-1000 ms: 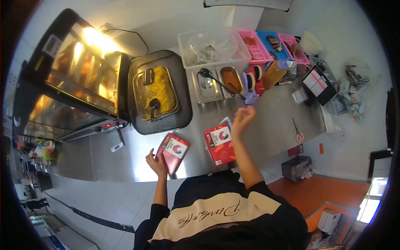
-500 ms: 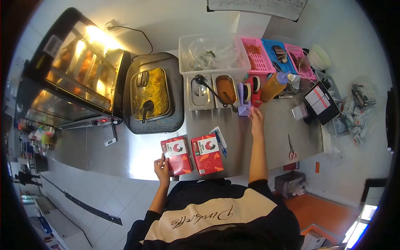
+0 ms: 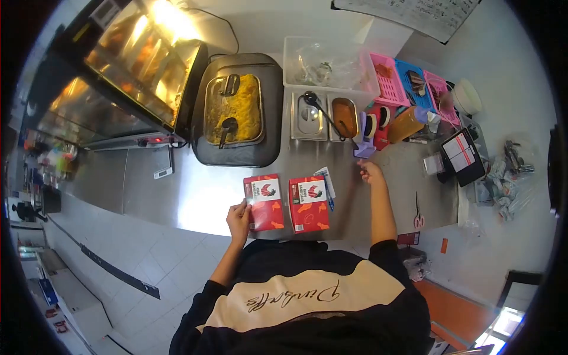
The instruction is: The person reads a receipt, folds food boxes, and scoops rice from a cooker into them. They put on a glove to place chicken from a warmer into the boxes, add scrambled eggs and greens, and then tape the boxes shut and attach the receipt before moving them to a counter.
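Observation:
Two red printed food boxes lie side by side near the counter's front edge, a left box [image 3: 267,210] and a right box [image 3: 309,207]. My left hand [image 3: 238,222] grips the left box at its left side, fingers bent against the edge. Just in front of a purple tape dispenser [image 3: 365,145], my right hand [image 3: 371,172] has its fingertips pinched together. Whatever they hold, if anything, is too small to make out. A blue pen [image 3: 331,202] and a slip of paper [image 3: 325,175] lie beside the right box.
Behind the boxes stand a black pan [image 3: 269,142] with a tray of yellow food [image 3: 251,112], steel containers [image 3: 307,127] and a ladle [image 3: 311,99]. Left is a lit display warmer [image 3: 148,77]. Scissors [image 3: 418,219], a tablet [image 3: 461,152] and a sauce bottle [image 3: 408,124] stand right.
The whole view has shifted. My right hand has come away from the tape dispenser's side, towards me and the boxes. My left hand stays at the left box.

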Demonstrator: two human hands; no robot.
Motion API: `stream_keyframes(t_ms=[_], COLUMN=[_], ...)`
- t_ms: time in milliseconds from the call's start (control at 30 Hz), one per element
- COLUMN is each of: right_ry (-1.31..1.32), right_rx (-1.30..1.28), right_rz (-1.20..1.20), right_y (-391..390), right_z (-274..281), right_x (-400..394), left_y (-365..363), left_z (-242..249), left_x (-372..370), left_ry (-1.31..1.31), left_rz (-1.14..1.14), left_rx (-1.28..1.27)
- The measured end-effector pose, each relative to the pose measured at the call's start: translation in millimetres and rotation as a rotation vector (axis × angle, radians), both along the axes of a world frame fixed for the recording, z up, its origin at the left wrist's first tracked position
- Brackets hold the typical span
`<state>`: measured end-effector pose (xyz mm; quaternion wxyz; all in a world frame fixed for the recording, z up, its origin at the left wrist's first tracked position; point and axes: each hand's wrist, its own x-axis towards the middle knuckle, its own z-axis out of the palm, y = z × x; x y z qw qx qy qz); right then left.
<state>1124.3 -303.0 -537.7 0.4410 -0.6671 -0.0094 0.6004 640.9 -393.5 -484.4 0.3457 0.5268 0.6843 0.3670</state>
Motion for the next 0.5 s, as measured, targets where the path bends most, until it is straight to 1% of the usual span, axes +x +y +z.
stream_keyframes(t_ms=[67,100,167,200,233,267,300,333,367,400,467,500], right_ry=[-0.161,-0.240,-0.376,-0.339,-0.297,-0.291,-0.284,-0.235,-0.219,-0.193,-0.320,-0.587], right_rx=[-0.076,0.036,0.250,0.311,0.372,0.367,0.360,0.532,0.582,0.589,0.519,0.482], right_rz=[0.081,0.097,0.144,0.307,0.461,0.628,0.790,0.874,0.967,1.021,1.125,1.199], right_y=[-2,0,-9,-7,-5,-3,-1,5,5,10,10,8], right_z=[-7,6,65,81,97,130,153,118,122,92,54,51], right_x=[-14,-25,-72,-94,-118,-163,-215,-252,-293,-328,-376,-385], left_y=[5,7,11,11,13,13,12,13,14,15,12,11], left_z=[-1,3,20,31,44,26,16,12,11,11,6,2], left_x=[-8,-8,-9,-9,-7,-10,-13,-14,-15,-15,-16,-15], left_ry=[0.009,0.038,-0.061,-0.107,-0.173,-0.118,-0.142,-0.167,-0.179,-0.190,-0.192,-0.185], left_rz=[-0.017,-0.004,0.023,0.033,0.034,0.024,0.020,0.012,0.013,0.012,0.024,0.038], left_rx=[-0.035,0.027,-0.106,-0.176,-0.177,-0.135,-0.133,-0.130,-0.131,-0.134,-0.136,-0.134])
